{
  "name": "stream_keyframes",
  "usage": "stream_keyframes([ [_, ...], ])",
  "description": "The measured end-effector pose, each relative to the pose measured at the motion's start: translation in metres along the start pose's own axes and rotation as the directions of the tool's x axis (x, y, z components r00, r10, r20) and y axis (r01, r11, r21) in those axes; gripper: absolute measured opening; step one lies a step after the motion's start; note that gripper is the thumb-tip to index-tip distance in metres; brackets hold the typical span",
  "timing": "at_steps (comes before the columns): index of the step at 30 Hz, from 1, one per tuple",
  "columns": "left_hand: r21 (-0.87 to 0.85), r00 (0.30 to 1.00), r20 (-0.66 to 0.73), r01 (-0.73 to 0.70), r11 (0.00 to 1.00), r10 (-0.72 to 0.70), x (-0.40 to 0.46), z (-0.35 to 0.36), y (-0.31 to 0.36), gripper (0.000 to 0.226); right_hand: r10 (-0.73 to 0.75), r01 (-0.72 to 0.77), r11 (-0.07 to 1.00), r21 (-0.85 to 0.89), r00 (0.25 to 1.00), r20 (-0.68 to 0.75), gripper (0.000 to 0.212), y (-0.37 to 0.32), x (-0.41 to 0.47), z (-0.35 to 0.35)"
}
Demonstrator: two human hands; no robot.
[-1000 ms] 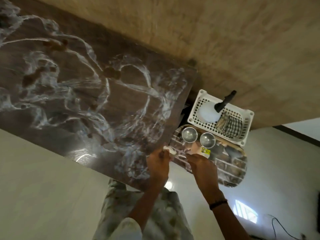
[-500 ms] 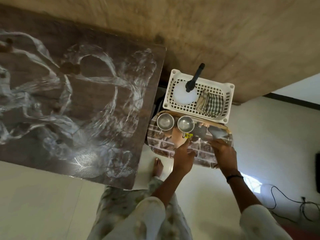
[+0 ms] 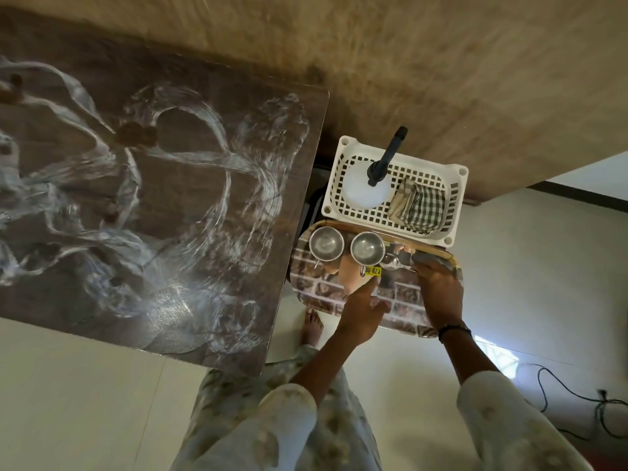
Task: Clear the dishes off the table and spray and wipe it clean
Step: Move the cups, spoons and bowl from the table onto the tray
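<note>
A dark wooden table point(image 3: 190, 212) covered in white smears and a few brown stains fills the left. To its right stands a brick-patterned tray point(image 3: 319, 297) with two steel cups point(image 3: 326, 244) point(image 3: 367, 249) and a spoon point(image 3: 394, 264). My left hand point(image 3: 362, 314) reaches over the tray, its index finger stretched toward a yellow price sticker point(image 3: 373, 271) by the right cup. My right hand point(image 3: 440, 290) lies on the tray's right end, fingers bent over a grey shiny piece point(image 3: 433, 257). What that piece is stays unclear.
Behind the tray sits a white plastic basket point(image 3: 455, 205) holding a white spray bottle point(image 3: 365, 190) with a dark nozzle and a folded checked cloth point(image 3: 419, 207). A bare foot point(image 3: 312, 326) stands between table and tray. A black cable point(image 3: 571, 392) lies on the floor at right.
The view has swung right, so the table sits further left. My left hand left the table's corner for the tray's middle; my right hand shifted to the tray's right end.
</note>
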State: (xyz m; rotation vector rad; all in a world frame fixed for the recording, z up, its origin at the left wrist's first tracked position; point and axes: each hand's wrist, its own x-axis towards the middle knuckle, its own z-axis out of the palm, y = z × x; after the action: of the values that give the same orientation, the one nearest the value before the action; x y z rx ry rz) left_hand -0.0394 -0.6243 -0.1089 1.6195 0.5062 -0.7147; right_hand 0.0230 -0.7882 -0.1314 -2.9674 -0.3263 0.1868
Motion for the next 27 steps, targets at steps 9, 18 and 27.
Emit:
stream_keyframes([
  [9,-0.054,0.994,-0.102,-0.052,0.997,0.046,-0.012,-0.030,0.001,0.037,0.029,-0.026,0.999,0.020,0.981,-0.190,0.022,-0.049,-0.014,-0.030],
  [18,-0.361,0.948,-0.313,-0.181,0.915,0.064,-0.047,-0.141,0.007,0.018,0.030,0.053,0.935,0.351,0.974,-0.226,0.015,-0.177,-0.013,-0.055],
  [27,-0.560,0.831,-0.553,-0.310,0.769,-0.068,-0.092,-0.359,-0.037,0.020,-0.270,0.329,0.782,0.529,0.944,-0.189,0.010,-0.403,0.086,-0.068],
])
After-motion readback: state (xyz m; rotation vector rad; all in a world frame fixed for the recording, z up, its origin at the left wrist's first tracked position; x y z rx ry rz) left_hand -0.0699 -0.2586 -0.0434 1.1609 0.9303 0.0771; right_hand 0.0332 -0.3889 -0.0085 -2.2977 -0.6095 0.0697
